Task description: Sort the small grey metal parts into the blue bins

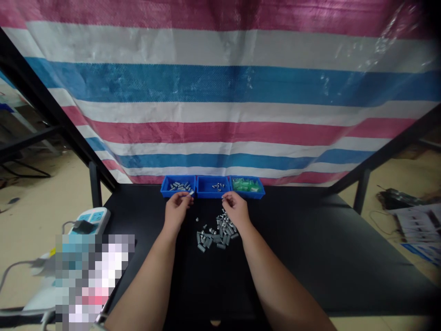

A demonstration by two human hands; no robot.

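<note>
My left hand (177,209) is closed in a pinch at the front of the left blue bin (164,189). A small grey metal cylinder (192,193) pokes out of its fingertips. My right hand (236,207) is also pinched, just in front of the middle and right bins. A tiny silver piece shows at its fingertips, too small to name. Between and below my hands lies a loose pile of grey cylinders (217,239) and small silver screws (224,220). The right forearm and hand border the pile's right side.
The middle blue bin (205,186) holds several small screws, and the right bin (261,188) holds green plastic pieces (246,185). A striped tarp (220,110) hangs behind the black table (292,257). At left are a power strip (98,218) and a blurred-out bright object (103,276).
</note>
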